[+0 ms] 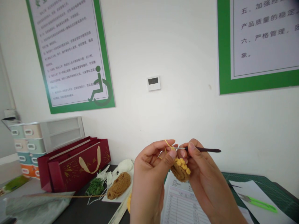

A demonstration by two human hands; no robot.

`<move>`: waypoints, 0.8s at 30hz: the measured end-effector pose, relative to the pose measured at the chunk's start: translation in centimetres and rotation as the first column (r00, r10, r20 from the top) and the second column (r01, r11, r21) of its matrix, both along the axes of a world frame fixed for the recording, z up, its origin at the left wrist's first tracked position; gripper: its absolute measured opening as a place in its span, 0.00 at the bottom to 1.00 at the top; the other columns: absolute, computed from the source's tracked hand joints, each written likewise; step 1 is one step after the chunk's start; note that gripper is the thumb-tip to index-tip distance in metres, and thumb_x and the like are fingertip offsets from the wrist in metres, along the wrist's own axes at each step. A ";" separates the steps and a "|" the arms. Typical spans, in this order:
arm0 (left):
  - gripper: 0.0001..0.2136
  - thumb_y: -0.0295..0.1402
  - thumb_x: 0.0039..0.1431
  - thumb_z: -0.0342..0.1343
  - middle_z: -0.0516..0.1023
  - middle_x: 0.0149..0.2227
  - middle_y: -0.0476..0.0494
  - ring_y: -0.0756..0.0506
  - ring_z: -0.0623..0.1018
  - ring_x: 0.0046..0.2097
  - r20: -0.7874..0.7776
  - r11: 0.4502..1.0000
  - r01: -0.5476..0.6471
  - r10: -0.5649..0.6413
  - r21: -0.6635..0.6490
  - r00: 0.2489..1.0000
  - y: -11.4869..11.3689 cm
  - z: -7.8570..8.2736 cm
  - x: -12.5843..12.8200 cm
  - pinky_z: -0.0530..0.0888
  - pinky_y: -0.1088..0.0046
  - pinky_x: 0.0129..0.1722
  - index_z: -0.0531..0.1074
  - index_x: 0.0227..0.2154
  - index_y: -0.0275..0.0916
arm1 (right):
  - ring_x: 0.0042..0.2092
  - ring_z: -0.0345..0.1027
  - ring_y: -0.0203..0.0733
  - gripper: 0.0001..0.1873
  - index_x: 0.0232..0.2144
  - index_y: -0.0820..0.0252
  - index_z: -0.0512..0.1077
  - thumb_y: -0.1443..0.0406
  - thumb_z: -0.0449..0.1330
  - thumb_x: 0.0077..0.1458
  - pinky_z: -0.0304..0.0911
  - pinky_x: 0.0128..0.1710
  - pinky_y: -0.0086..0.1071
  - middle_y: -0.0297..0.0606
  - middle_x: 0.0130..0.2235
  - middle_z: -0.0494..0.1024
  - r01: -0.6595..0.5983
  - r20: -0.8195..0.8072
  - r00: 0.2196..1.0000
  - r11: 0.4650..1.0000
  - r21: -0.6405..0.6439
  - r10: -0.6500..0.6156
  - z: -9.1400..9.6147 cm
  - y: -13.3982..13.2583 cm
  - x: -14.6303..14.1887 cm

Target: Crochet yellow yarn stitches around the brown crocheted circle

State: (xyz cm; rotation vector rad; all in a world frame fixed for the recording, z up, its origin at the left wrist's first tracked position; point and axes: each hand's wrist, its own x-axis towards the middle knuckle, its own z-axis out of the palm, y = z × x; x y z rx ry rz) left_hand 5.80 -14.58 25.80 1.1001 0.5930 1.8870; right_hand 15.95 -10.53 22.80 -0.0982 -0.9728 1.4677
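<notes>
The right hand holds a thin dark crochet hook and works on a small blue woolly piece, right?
No, the head view shows the small woolly piece is yellow and brown, not blue. The right hand does hold the thin dark crochet hook.

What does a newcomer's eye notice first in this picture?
At lower centre, the left hand pinches a yellow-brown crochet piece, and the right hand holds a dark crochet hook to it. Next come the red gift bags at left and the green-framed poster above them.
</notes>
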 end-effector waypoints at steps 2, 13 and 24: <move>0.09 0.23 0.49 0.72 0.87 0.33 0.44 0.50 0.83 0.34 -0.011 1.000 -0.021 0.021 0.006 1.000 -0.1 0.1 0.2 0.79 0.79 0.38 0.85 0.33 0.39 | 0.33 0.65 0.35 0.17 0.27 0.56 0.69 0.52 0.66 0.58 0.69 0.35 0.29 0.32 0.30 0.72 0.006 0.010 1.000 1.000 0.022 -0.006 0.0 -0.2 -0.2; 0.13 0.22 0.46 0.73 0.82 0.30 0.48 0.49 0.81 0.36 -0.010 0.991 -0.128 0.127 -0.028 0.992 -0.8 -0.3 1.8 0.77 0.79 0.37 0.85 0.36 0.40 | 0.35 0.74 0.40 0.16 0.38 0.51 0.77 0.78 0.66 0.54 0.68 0.39 0.39 0.32 0.34 0.82 0.550 -0.406 0.181 -0.250 0.797 -0.896 -0.4 1.1 2.5; 0.16 0.21 0.43 0.75 0.81 0.31 0.46 0.50 0.81 0.37 0.268 0.895 0.410 -0.356 -0.178 0.895 -1.1 -0.1 1.5 0.76 0.78 0.43 0.85 0.38 0.35 | 0.36 0.72 0.39 0.15 0.35 0.54 0.77 0.79 0.66 0.51 0.68 0.39 0.40 0.33 0.36 0.79 0.590 -0.536 0.074 -0.397 0.703 -0.841 -1.2 1.1 2.8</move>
